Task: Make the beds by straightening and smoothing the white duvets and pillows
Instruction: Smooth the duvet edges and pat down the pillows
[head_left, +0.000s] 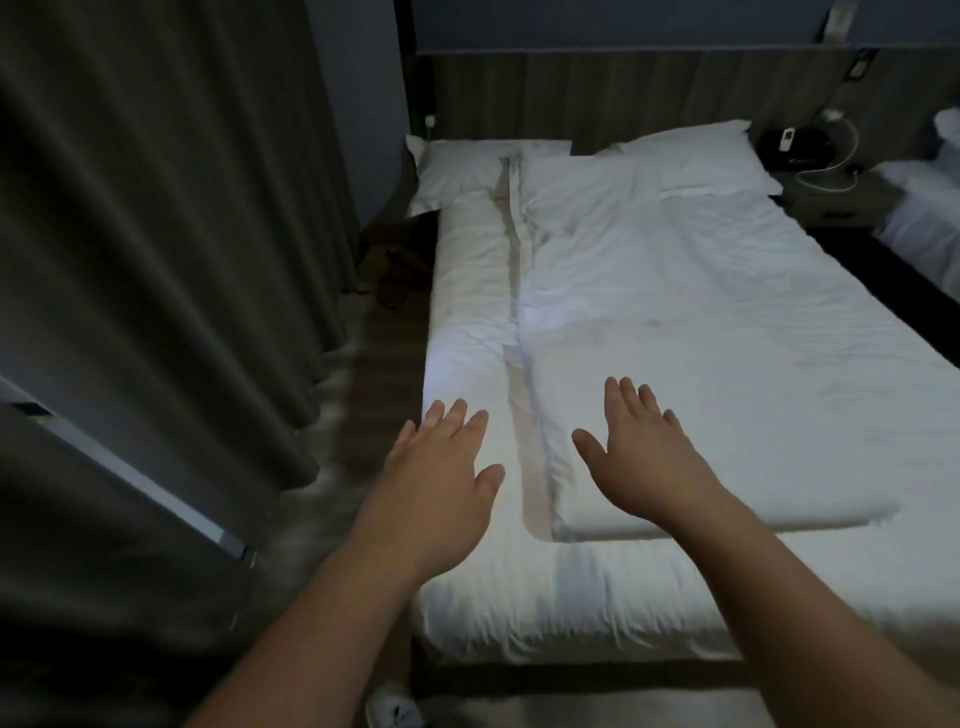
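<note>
White duvet (701, 322): soft, puffy cloth, creased all over, thick rolled edge along its L side, rounded corner at the near end. It lies on the bed (545, 597), covering the middle and R part. Its long axis runs foot to head, far end reaching the pillows. A strip of wrinkled white sheet shows along the bed's L side and across the foot.

Two white pillows sit at the head, L pillow (457, 166) flat, R pillow (696, 156) plump and angled.

Both arms reach fwd, bare. L hand (441, 478) is palm down, fingers straight and slightly spread, over the sheet near the bed's L edge. R hand (639, 457) is likewise flat and spread, over the duvet's near L corner. Neither grasps anything; contact w/ the cloth can't be told.

Grey pleated curtain (156, 208) hangs at L.
</note>
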